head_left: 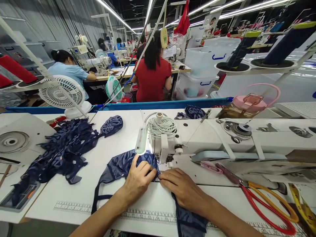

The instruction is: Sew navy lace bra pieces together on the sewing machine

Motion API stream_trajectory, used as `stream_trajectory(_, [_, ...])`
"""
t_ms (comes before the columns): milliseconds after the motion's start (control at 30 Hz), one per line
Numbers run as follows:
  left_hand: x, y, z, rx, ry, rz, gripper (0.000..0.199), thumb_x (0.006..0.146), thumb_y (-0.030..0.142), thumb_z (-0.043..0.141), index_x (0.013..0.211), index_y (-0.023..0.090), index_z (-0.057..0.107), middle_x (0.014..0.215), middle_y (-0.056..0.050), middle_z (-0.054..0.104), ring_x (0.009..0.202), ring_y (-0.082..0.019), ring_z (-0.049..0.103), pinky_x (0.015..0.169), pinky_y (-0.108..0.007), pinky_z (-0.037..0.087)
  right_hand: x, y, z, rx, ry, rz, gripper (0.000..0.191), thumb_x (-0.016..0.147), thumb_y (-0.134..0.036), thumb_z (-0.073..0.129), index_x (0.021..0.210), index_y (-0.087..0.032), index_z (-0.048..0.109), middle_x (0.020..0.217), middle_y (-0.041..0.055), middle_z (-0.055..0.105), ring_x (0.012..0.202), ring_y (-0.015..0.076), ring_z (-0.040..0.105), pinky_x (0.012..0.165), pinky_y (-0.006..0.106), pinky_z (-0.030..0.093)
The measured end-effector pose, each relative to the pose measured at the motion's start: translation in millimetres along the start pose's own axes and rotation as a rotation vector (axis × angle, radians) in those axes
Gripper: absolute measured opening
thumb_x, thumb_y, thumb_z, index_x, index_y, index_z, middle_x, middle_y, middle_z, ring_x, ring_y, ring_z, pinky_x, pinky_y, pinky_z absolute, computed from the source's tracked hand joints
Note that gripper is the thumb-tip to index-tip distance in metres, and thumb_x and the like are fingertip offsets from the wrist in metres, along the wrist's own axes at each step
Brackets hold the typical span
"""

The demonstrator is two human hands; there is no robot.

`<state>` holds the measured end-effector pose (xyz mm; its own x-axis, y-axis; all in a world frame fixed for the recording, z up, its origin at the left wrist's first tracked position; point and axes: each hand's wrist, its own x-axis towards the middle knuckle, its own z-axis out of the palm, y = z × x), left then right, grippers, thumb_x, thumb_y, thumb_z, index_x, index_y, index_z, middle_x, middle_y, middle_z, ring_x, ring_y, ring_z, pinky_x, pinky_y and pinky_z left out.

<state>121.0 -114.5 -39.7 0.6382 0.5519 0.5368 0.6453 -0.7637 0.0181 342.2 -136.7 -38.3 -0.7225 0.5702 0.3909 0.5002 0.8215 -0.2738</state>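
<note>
A navy patterned bra (pixel 118 166) lies on the white bed of a sewing machine (pixel 164 149), part of it under the presser foot. My left hand (pixel 139 177) rests on the fabric left of the needle, its thumb and fingers bent onto the cloth and one finger reaching up toward a lit work lamp (pixel 141 140). Just right of the needle, my right hand (pixel 182 189) pinches the bra's edge between closed fingertips. A navy wing of the bra hangs below that hand over the table's front edge. The fingertips partly cover the cloth at the needle.
Navy fabric pieces (pixel 61 148) are heaped at the left. Red-and-orange-handled scissors (pixel 266 204) and a yellow tape measure (pixel 302 207) lie at the right. A pink-lidded bottle (pixel 247 102) stands behind the machine. Co-workers sit beyond a blue cloth trough (pixel 158 105).
</note>
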Motion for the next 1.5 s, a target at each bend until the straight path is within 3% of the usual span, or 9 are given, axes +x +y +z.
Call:
stream_trajectory(200, [-2, -1, 4.9, 0.017, 0.002, -0.034, 0.027, 0.090, 0.006, 0.044, 0.101, 0.019, 0.064, 0.075, 0.001, 0.062, 0.073, -0.014, 0.054, 0.110, -0.059, 0.026, 0, 2, -1, 0.030, 0.065, 0.002, 0.037, 0.083, 0.000, 0.040, 0.108, -0.015, 0.063, 0.109, 0.0084, 0.069, 0.103, 0.0179, 0.057, 0.089, 0.034, 0.042])
stream_trajectory(433, [5, -14, 11.3, 0.038, 0.044, 0.002, 0.025, 0.091, 0.007, 0.044, 0.104, 0.018, 0.063, 0.086, -0.002, 0.068, 0.083, -0.016, 0.059, 0.111, -0.062, 0.022, -1, 3, -3, -0.053, -0.026, 0.078, 0.052, 0.080, 0.000, 0.039, 0.122, -0.019, 0.062, 0.124, 0.0080, 0.065, 0.108, 0.0190, 0.057, 0.099, 0.041, 0.038])
stream_trajectory(733, [10, 2, -3.0, 0.008, -0.002, -0.165, 0.027, 0.092, 0.005, 0.042, 0.096, 0.020, 0.064, 0.078, 0.000, 0.063, 0.076, -0.015, 0.056, 0.107, -0.060, 0.029, 5, -4, -5, -0.051, -0.071, 0.109, 0.055, 0.075, 0.003, 0.046, 0.123, -0.022, 0.058, 0.121, 0.0054, 0.062, 0.106, 0.0182, 0.055, 0.103, 0.040, 0.030])
stream_trajectory(867, [8, 6, -1.3, 0.033, -0.001, -0.085, 0.026, 0.092, 0.005, 0.043, 0.096, 0.019, 0.064, 0.079, 0.000, 0.064, 0.080, -0.015, 0.058, 0.109, -0.062, 0.025, 3, -5, -4, -0.016, -0.080, 0.105, 0.055, 0.074, 0.001, 0.047, 0.122, -0.022, 0.057, 0.115, 0.0053, 0.064, 0.106, 0.0189, 0.054, 0.106, 0.043, 0.026])
stream_trajectory(1167, [-3, 17, 4.5, 0.011, 0.033, -0.113, 0.025, 0.091, 0.004, 0.047, 0.104, 0.016, 0.064, 0.080, -0.002, 0.066, 0.082, -0.016, 0.061, 0.110, -0.062, 0.025, 2, -5, -3, 0.008, -0.079, 0.116, 0.058, 0.074, 0.001, 0.047, 0.125, -0.024, 0.056, 0.115, 0.0048, 0.066, 0.105, 0.0192, 0.056, 0.108, 0.044, 0.026])
stream_trajectory(1367, [-7, 12, 0.2, -0.103, 0.054, -0.255, 0.029, 0.089, 0.002, 0.043, 0.105, 0.016, 0.063, 0.088, -0.006, 0.067, 0.091, -0.018, 0.061, 0.106, -0.057, 0.035, 0, -4, -3, 0.011, -0.044, 0.092, 0.055, 0.075, 0.001, 0.047, 0.125, -0.021, 0.056, 0.118, 0.0046, 0.065, 0.106, 0.0190, 0.055, 0.110, 0.044, 0.021])
stream_trajectory(1500, [-4, 12, -2.4, -0.059, 0.092, -0.173, 0.025, 0.090, 0.003, 0.047, 0.100, 0.018, 0.064, 0.084, -0.002, 0.068, 0.081, -0.015, 0.061, 0.110, -0.064, 0.025, -1, -5, -2, 0.014, -0.064, 0.100, 0.049, 0.077, -0.003, 0.049, 0.121, -0.021, 0.059, 0.116, 0.0050, 0.066, 0.103, 0.0192, 0.055, 0.111, 0.045, 0.021])
